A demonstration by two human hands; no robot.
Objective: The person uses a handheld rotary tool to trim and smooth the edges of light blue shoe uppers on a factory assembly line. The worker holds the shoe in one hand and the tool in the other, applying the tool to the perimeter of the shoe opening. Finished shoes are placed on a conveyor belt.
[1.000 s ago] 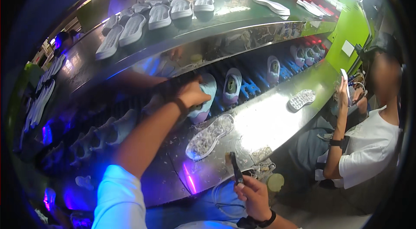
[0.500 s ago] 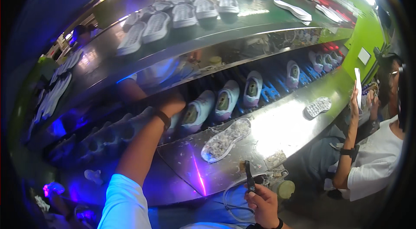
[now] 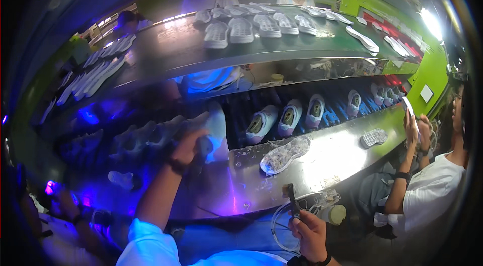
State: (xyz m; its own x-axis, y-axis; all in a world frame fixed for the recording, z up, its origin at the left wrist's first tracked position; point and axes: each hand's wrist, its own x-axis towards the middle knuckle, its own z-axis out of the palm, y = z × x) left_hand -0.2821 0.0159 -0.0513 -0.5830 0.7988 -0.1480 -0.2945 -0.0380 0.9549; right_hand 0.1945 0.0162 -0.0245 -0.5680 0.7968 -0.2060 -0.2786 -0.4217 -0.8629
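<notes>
My left hand (image 3: 191, 146) is wrapped round a pale shoe upper (image 3: 217, 127) that stands upright at the conveyor's near edge. Blue light falls on it, and my fingers are partly hidden behind it. Low in front of me, my right hand (image 3: 309, 236) grips a black-handled brush (image 3: 293, 203), its short brown bristles pointing up and away. A thin clear tube (image 3: 275, 226) loops beside that hand. Right of the held upper, several light shoes (image 3: 289, 116) stand in a row on the dark conveyor (image 3: 329, 110).
A sole (image 3: 286, 155) covered in scraps lies on the metal ledge (image 3: 332, 163), another sole (image 3: 374, 138) farther right. White soles (image 3: 241, 30) line the upper green belt (image 3: 322, 45). A round container (image 3: 336, 214) hangs by the ledge. A co-worker (image 3: 427, 185) sits at right, holding a sole.
My left hand has drawn back toward me with the shoe upper, away from the row. The view has shifted, and my right hand still holds the brush low.
</notes>
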